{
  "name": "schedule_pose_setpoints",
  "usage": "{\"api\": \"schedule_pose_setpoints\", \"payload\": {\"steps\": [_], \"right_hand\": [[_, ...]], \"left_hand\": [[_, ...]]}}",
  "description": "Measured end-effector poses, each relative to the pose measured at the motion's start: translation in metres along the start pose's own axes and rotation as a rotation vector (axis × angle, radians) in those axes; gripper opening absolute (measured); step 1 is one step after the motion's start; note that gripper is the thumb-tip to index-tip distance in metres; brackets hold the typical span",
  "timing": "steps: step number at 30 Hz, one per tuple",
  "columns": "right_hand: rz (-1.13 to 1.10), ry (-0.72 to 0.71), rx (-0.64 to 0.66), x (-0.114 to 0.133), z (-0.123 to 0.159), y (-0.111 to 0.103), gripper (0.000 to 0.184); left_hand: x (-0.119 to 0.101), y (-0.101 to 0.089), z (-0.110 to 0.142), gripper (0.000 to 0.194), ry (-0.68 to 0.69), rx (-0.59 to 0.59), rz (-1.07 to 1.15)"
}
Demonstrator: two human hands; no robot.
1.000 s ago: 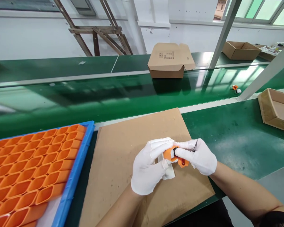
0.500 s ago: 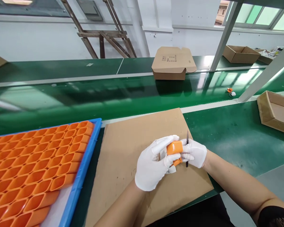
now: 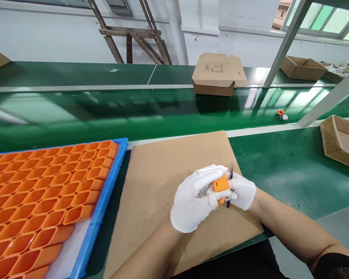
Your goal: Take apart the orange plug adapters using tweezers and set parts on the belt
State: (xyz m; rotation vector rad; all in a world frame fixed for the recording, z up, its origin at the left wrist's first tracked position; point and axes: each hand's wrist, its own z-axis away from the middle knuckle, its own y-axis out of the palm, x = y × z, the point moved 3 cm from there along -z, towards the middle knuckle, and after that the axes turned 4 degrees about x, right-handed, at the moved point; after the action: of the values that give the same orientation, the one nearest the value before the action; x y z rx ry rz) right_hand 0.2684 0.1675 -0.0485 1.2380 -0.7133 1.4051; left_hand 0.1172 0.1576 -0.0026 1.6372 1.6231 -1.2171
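The left hand (image 3: pixel 189 201), white-gloved, is clamped on a small orange part (image 3: pixel 221 183), its fingers curled around the far and near sides. The right hand (image 3: pixel 242 190), also gloved, is closed on a thin dark tool (image 3: pixel 231 170) that stands nearly upright between its fingers; those fingertips meet the part's right side. Another orange bit (image 3: pixel 221 201) shows just below the left fingers. Both hands are above a cardboard sheet (image 3: pixel 157 174) on the green worktop (image 3: pixel 267 159). To the left, a blue tray (image 3: pixel 100 207) holds rows of orange sleeves (image 3: pixel 49 193). Beyond, a brown box (image 3: pixel 218 73) sits near the wall.
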Motion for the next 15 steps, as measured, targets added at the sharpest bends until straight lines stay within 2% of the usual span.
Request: {"api": "schedule_pose_setpoints", "payload": {"steps": [1, 3, 6, 7, 9, 10, 12, 15], "right_hand": [[0.019, -0.006, -0.024, 0.004, 0.002, 0.000, 0.033], [0.126, -0.114, -0.184, 0.014, 0.009, 0.000, 0.029], [0.473, -0.543, -0.506, 0.031, 0.025, 0.004, 0.014], [0.583, -0.683, -0.539, 0.033, 0.030, 0.008, 0.012], [0.708, -0.836, -0.479, 0.033, 0.034, 0.015, 0.015], [0.727, -0.843, -0.435, 0.032, 0.033, 0.016, 0.018], [0.711, -0.760, -0.414, 0.029, 0.029, 0.012, 0.032], [0.634, -0.607, -0.558, 0.030, 0.023, -0.005, 0.059]], "left_hand": [[0.002, -0.003, -0.001, 0.034, -0.020, -0.018, -0.048], [0.009, -0.006, -0.002, 0.032, -0.069, -0.037, -0.153], [0.024, -0.005, -0.001, 0.039, -0.100, 0.017, -0.281], [0.028, -0.003, -0.001, 0.044, -0.119, 0.036, -0.301], [0.034, -0.001, -0.002, 0.051, -0.207, 0.038, -0.256], [0.035, 0.000, -0.002, 0.051, -0.273, 0.032, -0.184], [0.035, 0.001, -0.005, 0.047, -0.407, 0.050, 0.037], [0.032, 0.000, -0.009, 0.048, -0.555, 0.173, 0.330]]}}
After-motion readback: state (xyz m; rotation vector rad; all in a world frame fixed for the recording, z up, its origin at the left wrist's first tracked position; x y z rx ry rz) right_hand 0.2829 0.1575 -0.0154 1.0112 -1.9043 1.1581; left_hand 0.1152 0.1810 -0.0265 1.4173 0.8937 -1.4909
